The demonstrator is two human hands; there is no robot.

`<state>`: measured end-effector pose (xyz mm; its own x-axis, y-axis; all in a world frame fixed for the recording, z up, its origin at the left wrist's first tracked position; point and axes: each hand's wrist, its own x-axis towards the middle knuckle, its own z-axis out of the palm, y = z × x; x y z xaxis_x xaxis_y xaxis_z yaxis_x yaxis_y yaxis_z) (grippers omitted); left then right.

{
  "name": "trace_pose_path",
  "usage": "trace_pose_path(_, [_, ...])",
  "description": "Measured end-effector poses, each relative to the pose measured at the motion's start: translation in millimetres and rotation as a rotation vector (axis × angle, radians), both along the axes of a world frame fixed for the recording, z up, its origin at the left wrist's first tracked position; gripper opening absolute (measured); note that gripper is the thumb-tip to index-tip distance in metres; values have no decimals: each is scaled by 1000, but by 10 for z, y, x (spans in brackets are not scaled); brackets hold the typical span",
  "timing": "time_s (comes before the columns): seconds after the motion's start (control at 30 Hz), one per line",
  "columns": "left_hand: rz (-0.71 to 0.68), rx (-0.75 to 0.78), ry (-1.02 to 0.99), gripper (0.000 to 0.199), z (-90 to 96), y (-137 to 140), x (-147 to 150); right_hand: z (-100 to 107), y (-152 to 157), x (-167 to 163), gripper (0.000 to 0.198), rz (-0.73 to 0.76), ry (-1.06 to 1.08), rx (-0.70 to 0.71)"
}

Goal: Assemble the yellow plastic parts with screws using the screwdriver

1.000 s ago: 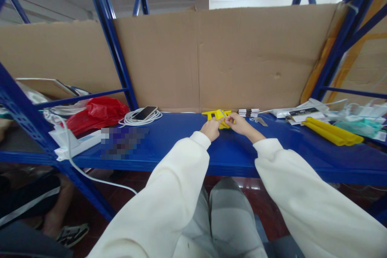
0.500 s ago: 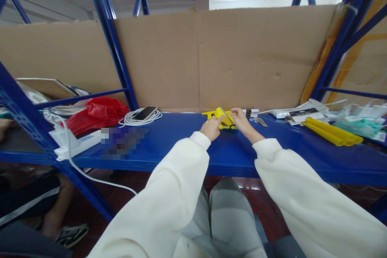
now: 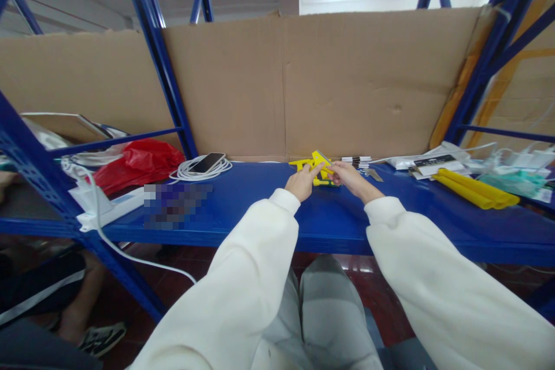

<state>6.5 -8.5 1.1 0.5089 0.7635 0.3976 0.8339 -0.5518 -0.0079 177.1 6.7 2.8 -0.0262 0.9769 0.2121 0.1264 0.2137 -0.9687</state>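
Note:
A yellow scraper (image 3: 319,159) with a thin grey strip along its slanted head is held just above the blue shelf. My left hand (image 3: 300,182) closes around its near left side, index finger stretched across the yellow body. At the lower right end of the grey strip, the fingertips of my right hand (image 3: 347,177) are pinched together on the scraper's edge; anything small between them is hidden. More yellow and dark pieces (image 3: 325,182) lie under and between the hands. To the right of my right hand rests a flat grey metal piece (image 3: 375,174).
Black-and-white sticks (image 3: 356,161) lie behind my right hand. Yellow tubes (image 3: 474,188) and white packages (image 3: 437,163) are on the right. Leftward are a phone (image 3: 208,163) on a coiled white cable, a red bag (image 3: 139,163) and a power strip (image 3: 117,208). A cardboard wall (image 3: 347,81) stands behind.
My right hand has come down slightly along the scraper's edge, its fingers now more level. My left hand has shifted a little, still on the scraper.

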Motion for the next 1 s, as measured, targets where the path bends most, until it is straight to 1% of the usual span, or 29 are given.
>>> trace_pose_path(0.13, [-34,-27,63,66,-21,9,-14,0,5,36,22,-24,27,6])
trace_pose_path(0.33, [-18,-38,112,65,-11,7,-8,9,-43,18,15,-8,74,-3])
trace_pose_path(0.5, [-13,-37,98,65,-22,15,-7,17,-46,29,11,31,104,-45])
trace_pose_path(0.63, [-19,-42,53,66,-10,-10,-8,22,11,81,15,62,98,-41])
trace_pose_path(0.67, [-18,-46,40,66,-3,-21,-9,22,35,103,18,49,76,-28])
trace_pose_path(0.7, [-18,-51,23,66,5,-30,-12,22,63,131,19,10,33,-3])
trace_pose_path(0.73, [-19,-56,1,65,12,-36,-15,19,90,169,19,-64,-38,30])
trace_pose_path(0.77, [-23,-62,-32,65,16,-37,-19,15,115,218,17,-169,-139,75])
trace_pose_path(0.83, [-54,-74,-147,66,15,-20,-27,0,150,356,14,-433,-420,146])
trace_pose_path(0.87, [-81,-83,-232,67,10,-1,-31,-10,157,443,19,-531,-578,152])
trace_pose_path(0.93, [-152,-122,-448,71,-5,44,-36,-31,149,633,31,-681,-812,88])
trace_pose_path(1.0, [-194,-239,-681,74,-18,84,-38,-50,128,813,35,-773,-928,12])
